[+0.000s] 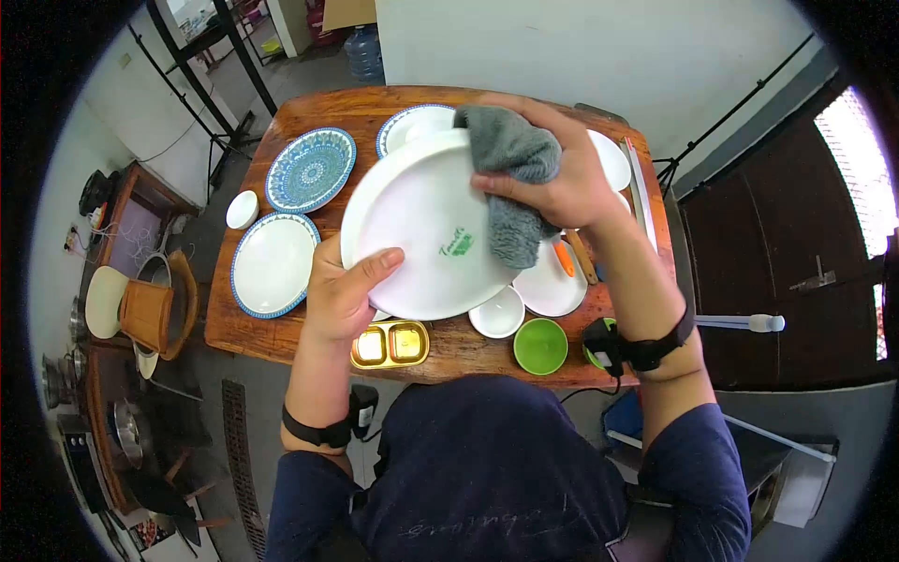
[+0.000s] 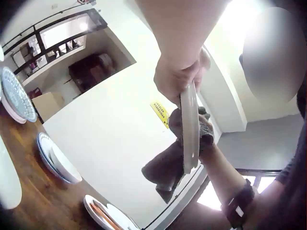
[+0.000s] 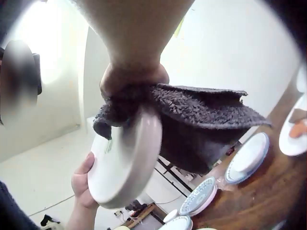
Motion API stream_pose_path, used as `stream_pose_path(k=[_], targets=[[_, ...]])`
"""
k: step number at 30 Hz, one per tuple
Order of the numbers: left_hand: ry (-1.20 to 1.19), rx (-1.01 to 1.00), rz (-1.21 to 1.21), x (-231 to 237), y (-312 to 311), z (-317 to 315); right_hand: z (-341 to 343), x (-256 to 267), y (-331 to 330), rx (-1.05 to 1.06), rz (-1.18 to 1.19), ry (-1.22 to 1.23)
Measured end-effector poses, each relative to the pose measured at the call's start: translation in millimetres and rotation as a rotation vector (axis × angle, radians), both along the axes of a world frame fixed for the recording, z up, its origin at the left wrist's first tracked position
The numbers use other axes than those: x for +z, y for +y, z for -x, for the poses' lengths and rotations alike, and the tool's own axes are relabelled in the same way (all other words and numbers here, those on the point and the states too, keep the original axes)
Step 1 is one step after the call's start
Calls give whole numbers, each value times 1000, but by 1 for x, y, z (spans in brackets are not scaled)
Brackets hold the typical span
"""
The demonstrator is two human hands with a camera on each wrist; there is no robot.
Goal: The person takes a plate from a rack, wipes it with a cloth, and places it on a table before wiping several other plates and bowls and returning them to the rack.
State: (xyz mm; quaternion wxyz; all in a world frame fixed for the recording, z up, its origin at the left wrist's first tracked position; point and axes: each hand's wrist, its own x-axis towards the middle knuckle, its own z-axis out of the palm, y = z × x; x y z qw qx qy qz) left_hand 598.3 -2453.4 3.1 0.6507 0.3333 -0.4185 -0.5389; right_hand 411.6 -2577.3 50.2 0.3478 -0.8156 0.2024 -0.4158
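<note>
Head view: the left thumb presses flat on the face of a round white plate (image 1: 421, 211), while the rest of the left hand (image 1: 339, 292) grips its rim, the other fingers hidden behind. The right hand (image 1: 573, 178) is clamped on a grey towel (image 1: 520, 155), pinching it over the opposite rim with the thumb on the near face. A green printed mark (image 1: 458, 243) shows on that face. The plate is tilted and held in the air above the wooden table (image 1: 272, 337); the left wrist view sees it edge-on, the towel hanging beside it.

Under and around it, a golden two-compartment tray (image 1: 390, 345) lies at the table's near edge, left of a white bowl (image 1: 497, 312) and a green bowl (image 1: 540, 347). Just beyond these two, a white dish (image 1: 548, 292) carries something orange (image 1: 564, 258). Toward the left edge sit a blue-rimmed white plate (image 1: 274, 265) and a small white cup-like bowl (image 1: 242, 210). A blue patterned plate (image 1: 311, 170) lies near the far left corner, a blue-rimmed dish (image 1: 389, 131) at the far edge, and a long pale strip (image 1: 641, 192) along the right edge.
</note>
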Motion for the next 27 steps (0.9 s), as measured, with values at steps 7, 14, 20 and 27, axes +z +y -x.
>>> stream_pose_path(k=[7,14,20,27], targets=[[354,291,-2,-22,-12,14,-22,-81,46,-364,-56,-79],[424,385,-163,-28,-14,8,-43,-78,90,-179,438,427],[466,451,-184,-32,-2,-31,-32,-71,43,-90,598,131],[276,561,-142,-53,25,-85,-36,-87,2,-253,25,168]])
